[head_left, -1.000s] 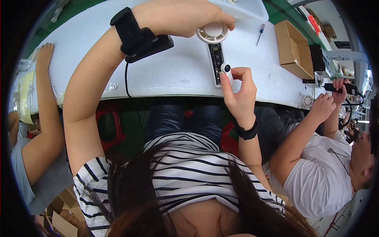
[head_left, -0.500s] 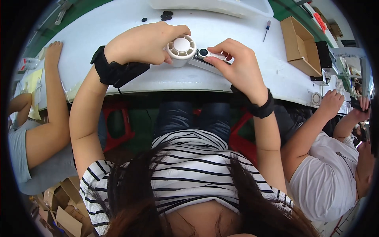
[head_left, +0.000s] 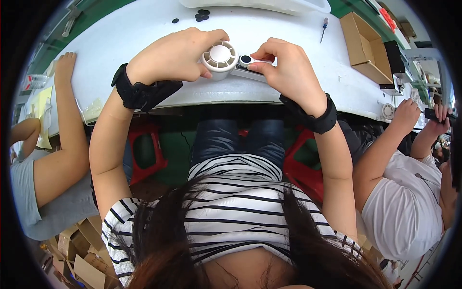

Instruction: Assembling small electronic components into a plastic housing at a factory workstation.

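A white handheld fan (head_left: 220, 55) with a round, vented head rests on the table. My left hand (head_left: 174, 54) is closed round the far and left sides of that head. To the right extends the fan's narrow white handle (head_left: 249, 74). Over the handle lies a small white piece with a black round disc (head_left: 245, 59) at its end. My right hand (head_left: 292, 70) pinches this white piece between thumb and fingers. Those fingers hide part of the handle and the piece's far end.
Several black discs (head_left: 202, 16) lie beyond the fan. A white plastic bin (head_left: 269, 6) stands at the far edge, and a screwdriver (head_left: 324, 30) and an open cardboard box (head_left: 365, 48) are at far right. Co-workers' arms (head_left: 70, 111) reach in at both sides.
My right hand has shifted its grip, its index finger more bent. The white piece now covers dark parts that showed in the handle. My left hand keeps hold of the fan.
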Tool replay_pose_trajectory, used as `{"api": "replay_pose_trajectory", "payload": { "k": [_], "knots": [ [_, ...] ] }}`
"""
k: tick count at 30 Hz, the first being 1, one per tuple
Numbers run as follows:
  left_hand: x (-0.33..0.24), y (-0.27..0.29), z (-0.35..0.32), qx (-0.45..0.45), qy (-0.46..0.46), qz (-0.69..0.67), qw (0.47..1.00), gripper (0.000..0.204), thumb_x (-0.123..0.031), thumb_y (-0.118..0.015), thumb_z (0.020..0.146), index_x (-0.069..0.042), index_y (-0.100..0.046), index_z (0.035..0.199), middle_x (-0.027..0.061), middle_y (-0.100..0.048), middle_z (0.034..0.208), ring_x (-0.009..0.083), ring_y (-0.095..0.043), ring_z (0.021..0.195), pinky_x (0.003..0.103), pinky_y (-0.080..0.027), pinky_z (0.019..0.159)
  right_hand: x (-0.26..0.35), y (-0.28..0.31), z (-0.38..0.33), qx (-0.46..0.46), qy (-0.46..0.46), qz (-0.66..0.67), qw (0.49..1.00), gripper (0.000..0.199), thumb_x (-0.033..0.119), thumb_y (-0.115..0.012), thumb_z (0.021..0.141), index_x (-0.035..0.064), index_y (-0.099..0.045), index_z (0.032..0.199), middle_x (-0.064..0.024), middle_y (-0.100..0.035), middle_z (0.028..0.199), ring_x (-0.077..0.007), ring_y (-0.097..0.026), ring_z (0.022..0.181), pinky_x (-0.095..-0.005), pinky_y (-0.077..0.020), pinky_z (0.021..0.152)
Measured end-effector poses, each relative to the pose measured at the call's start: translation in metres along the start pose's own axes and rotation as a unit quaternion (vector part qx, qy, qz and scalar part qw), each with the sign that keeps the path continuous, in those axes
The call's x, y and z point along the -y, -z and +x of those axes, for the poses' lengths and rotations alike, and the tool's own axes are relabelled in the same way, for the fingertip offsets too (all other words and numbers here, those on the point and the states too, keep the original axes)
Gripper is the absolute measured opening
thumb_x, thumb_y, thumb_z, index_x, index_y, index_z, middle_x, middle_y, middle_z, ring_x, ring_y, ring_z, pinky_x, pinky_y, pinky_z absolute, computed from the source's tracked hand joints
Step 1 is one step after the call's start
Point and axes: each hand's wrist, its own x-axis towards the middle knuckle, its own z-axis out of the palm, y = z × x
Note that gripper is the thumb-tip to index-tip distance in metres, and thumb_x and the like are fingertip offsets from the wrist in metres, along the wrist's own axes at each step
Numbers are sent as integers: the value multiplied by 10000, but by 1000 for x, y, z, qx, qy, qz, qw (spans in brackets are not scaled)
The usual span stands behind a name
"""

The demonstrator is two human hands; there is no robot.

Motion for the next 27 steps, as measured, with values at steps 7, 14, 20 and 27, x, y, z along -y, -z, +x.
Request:
{"api": "replay_pose_trajectory", "payload": {
  "k": [7, 14, 20, 27],
  "knots": [
    [-2, 2, 2, -9, -25, 28, 999, 565, -50, -746, 656, -33, -525, 1176, 207, -650, 834, 381, -630, 824, 398, -495, 694, -2, 1, -1, 5, 1, 31, 1000, 189, 111, -770, 711, -13, -674, 817, -98, -632, 768, -199, -576, 671, -277, -473, 640],
    [-7, -22, 15, -151, -175, 38, 972, 539, -99, -719, 739, -28, -536, 1241, 188, -659, 910, 360, -619, 859, 394, -481, 753, -24, 15, -13, 14, -18, 87, 996, 161, 91, -758, 725, -19, -667, 801, -87, -611, 756, -190, -573, 667, -267, -475, 637],
    [-15, -34, 33, -66, -97, -4, 993, 261, -118, -683, 791, -3, -674, 1024, 173, -655, 785, 308, -600, 740, 349, -484, 703, -25, 7, -10, -2, 28, 54, 998, 105, 10, -705, 749, -46, -617, 753, -92, -585, 733, -216, -584, 665, -288, -479, 631],
    [-19, -30, 43, -52, -97, -10, 994, 208, -125, -646, 796, -7, -705, 956, 194, -671, 822, 331, -638, 774, 371, -507, 747, -27, 2, -10, -19, 66, -45, 997, 119, 33, -697, 761, -38, -602, 770, -115, -587, 753, -238, -593, 697, -323, -471, 629]
  ]
}}
